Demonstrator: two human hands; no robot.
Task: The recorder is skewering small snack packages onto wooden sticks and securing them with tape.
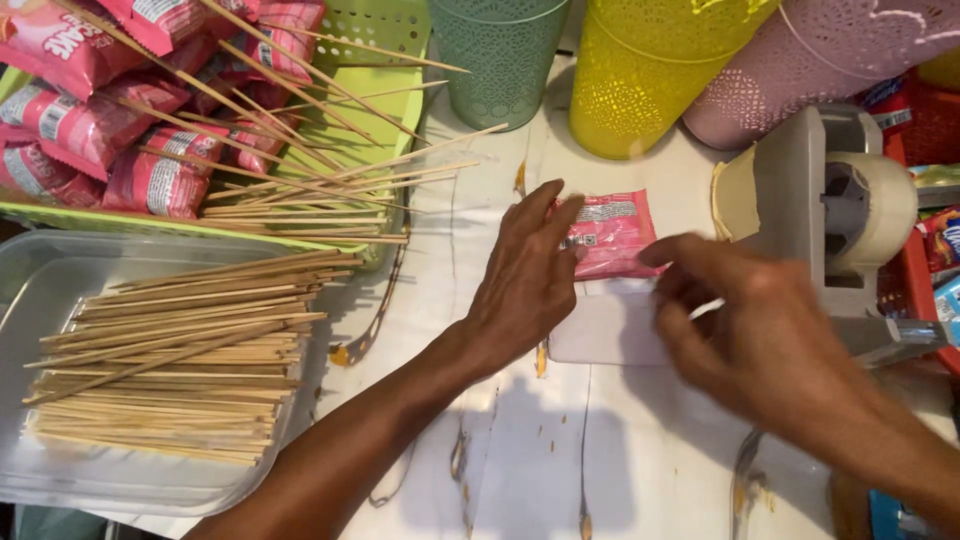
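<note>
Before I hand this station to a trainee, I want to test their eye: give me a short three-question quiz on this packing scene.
1. True or false: the left hand rests flat on the pink packet.
2. Which container holds the bare wooden skewers? A) yellow perforated bin B) clear plastic tray C) green basket
3. Fill in: the grey tape dispenser stands beside the ____ hand.

Key
1. True; its fingers lie on the packet's left end.
2. B, the clear plastic tray; the green basket holds packets already on sticks.
3. Right; the right hand is blurred, fingers pinched at something small and white.
</note>
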